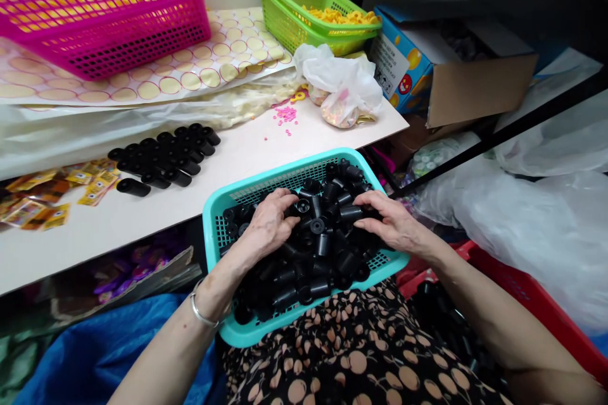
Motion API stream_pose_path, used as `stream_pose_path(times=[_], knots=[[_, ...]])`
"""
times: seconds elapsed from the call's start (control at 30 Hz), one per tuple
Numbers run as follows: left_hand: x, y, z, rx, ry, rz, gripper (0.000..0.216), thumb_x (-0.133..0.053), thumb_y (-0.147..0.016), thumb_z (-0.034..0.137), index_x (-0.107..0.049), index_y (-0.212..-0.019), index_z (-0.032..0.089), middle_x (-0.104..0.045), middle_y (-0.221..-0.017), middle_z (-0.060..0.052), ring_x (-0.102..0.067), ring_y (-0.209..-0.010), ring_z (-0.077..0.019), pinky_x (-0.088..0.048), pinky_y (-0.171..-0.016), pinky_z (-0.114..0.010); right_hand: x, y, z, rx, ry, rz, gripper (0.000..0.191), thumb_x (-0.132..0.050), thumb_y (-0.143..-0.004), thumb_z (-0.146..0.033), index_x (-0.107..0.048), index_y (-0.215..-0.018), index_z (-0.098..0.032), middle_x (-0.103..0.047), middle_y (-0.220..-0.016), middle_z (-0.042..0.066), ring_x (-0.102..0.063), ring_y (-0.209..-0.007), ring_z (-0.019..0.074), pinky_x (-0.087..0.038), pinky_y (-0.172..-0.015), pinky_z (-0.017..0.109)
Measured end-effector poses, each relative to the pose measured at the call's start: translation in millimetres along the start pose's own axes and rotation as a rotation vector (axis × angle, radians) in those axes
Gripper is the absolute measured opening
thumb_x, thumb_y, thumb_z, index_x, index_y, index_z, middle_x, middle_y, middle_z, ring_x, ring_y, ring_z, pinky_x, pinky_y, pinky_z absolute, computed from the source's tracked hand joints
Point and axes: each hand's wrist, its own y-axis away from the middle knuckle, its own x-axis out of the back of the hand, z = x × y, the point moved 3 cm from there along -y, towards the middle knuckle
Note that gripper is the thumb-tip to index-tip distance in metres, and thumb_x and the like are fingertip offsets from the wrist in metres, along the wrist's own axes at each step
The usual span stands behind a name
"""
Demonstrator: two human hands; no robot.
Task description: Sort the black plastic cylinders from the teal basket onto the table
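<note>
Both hands rest on the black tubes point(323, 247) heaped inside the teal basket point(212, 218): left hand point(270, 224) curled, right hand point(392, 221) narrowed. I cannot tell whether either grips one. Behind the basket, more tubes point(166, 155) lie in rows.

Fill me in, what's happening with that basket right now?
A person sits with a teal plastic mesh basket on their lap, heaped with small black plastic cylinders. Their left hand and right hand both rest in the heap, fingers on the pieces. More black cylinders lie in neat rows on the white table in front.
</note>
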Motion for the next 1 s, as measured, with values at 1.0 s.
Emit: stream_pose_path(times=[1.0], knots=[[-19.3,-17.8,63.0,0.046,0.21,-0.087,0.006,-0.055,-0.074,0.02,-0.06,-0.074,0.017,-0.056,-0.07,-0.001,-0.051,-0.067,-0.0145,-0.039,-0.062,-0.028,52.7,-13.8,16.7,-0.318,-0.612,0.489,0.034,-0.075,-0.067,-0.03,-0.061,-0.097,-0.02,-0.062,-0.079,-0.001,-0.058,-0.066,0.0115,-0.048,-0.06,0.025]])
